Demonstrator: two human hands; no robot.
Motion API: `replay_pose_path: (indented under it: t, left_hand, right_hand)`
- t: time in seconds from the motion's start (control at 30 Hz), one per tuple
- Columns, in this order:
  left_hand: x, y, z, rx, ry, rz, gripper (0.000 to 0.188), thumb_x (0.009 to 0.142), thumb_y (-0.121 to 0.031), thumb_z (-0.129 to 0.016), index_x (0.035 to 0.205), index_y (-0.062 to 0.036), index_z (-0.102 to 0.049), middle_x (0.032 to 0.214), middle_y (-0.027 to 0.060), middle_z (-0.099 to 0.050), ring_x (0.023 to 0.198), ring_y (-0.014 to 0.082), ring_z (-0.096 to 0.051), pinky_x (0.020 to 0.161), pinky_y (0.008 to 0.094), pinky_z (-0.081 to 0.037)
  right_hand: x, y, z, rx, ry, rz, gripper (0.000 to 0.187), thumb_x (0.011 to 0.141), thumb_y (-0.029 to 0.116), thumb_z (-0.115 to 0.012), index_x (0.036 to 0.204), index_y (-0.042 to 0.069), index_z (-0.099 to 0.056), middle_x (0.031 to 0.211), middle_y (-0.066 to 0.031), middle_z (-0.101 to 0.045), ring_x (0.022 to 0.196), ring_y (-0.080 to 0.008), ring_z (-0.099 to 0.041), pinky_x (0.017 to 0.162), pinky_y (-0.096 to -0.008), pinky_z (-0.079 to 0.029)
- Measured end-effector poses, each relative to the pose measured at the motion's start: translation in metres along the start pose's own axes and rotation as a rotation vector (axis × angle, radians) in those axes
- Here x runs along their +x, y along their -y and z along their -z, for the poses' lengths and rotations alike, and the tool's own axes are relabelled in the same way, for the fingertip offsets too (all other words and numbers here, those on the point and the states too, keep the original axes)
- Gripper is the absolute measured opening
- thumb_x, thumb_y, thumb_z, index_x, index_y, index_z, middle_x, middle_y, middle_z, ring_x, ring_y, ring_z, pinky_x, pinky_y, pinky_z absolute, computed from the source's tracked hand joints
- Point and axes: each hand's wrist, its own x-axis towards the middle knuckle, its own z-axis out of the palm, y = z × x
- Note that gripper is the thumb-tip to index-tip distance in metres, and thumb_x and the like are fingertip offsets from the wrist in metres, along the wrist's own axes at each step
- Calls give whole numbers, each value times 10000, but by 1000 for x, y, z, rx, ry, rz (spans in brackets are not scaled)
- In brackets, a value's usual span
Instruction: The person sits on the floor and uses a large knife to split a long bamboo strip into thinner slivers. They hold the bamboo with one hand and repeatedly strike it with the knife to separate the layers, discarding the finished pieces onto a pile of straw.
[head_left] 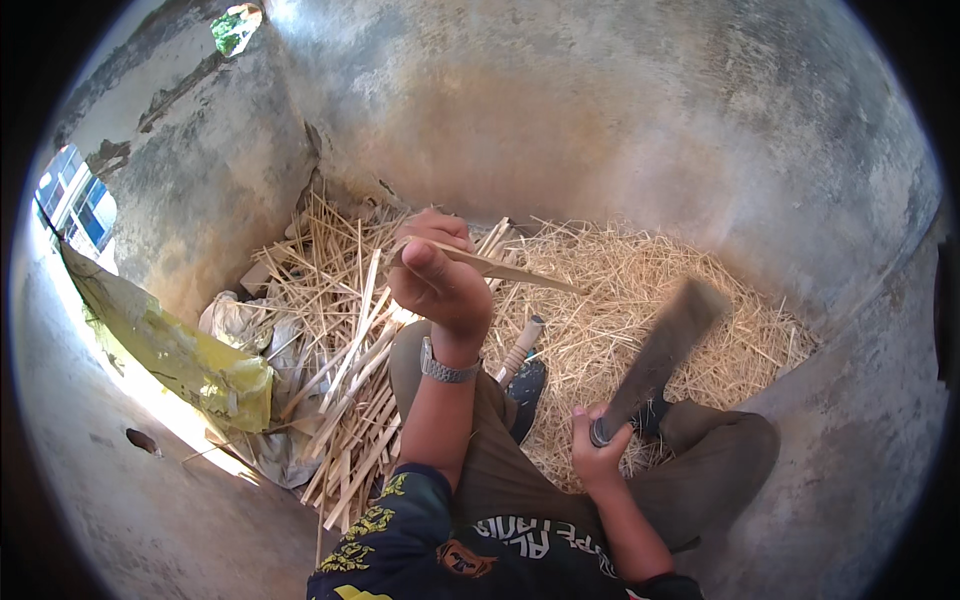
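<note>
My left hand (445,280), a watch on its wrist, is raised in front of me and closed on a thin, flat bamboo strip (525,275). The strip points to the right and narrows toward its far end. Lower on the right, my right hand (600,450) grips the handle of a machete (660,360). Its broad dark blade slants up to the right, blurred at the tip and apart from the strip. Between my legs a pale wooden tool handle (520,350) with a dark end stands up; the rest of that tool is hidden.
Split bamboo strips (350,440) lie piled on the left beside my leg. Fine shavings (600,260) cover the floor ahead and to the right. Bare plaster walls (600,120) close in around me. A yellow sheet (220,380) hangs at the left opening, near crumpled pale sacks (235,320).
</note>
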Motion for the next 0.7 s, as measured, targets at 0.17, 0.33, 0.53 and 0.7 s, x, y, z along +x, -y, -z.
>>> replay_pose_path:
  t: [0.17,0.33,0.53,0.7]
  left_hand:
    - [-7,3,-1,-45,54,-43,552,1077,-470,-404,740,-39,-476,631,92,-565,534,129,-481,490,269,-363]
    - [-2,-1,-1,-65,72,-75,531,1078,-451,-417,753,-35,-474,645,104,-580,537,131,-485,491,267,-363]
    - [-6,3,0,-55,74,-23,533,1078,-466,-399,772,-36,-475,643,98,-564,529,129,-472,493,266,-364]
    - [-7,2,-5,41,71,-29,600,1078,-546,-276,748,-65,-416,630,98,-534,528,138,-455,497,268,-368]
  right_hand:
    - [10,2,-2,-306,146,-107,271,881,103,-694,692,12,-522,533,-71,-496,508,-99,-483,509,-337,-395]
    - [7,17,2,-330,140,-111,292,880,103,-707,684,15,-510,525,-58,-467,503,-91,-432,497,-325,-379]
    - [-1,7,2,-7,51,80,337,888,64,-705,653,41,-465,513,-21,-388,487,-45,-380,452,-290,-309]
    - [12,16,2,-297,171,-139,298,889,107,-707,687,9,-510,527,-41,-446,512,-70,-415,488,-320,-353]
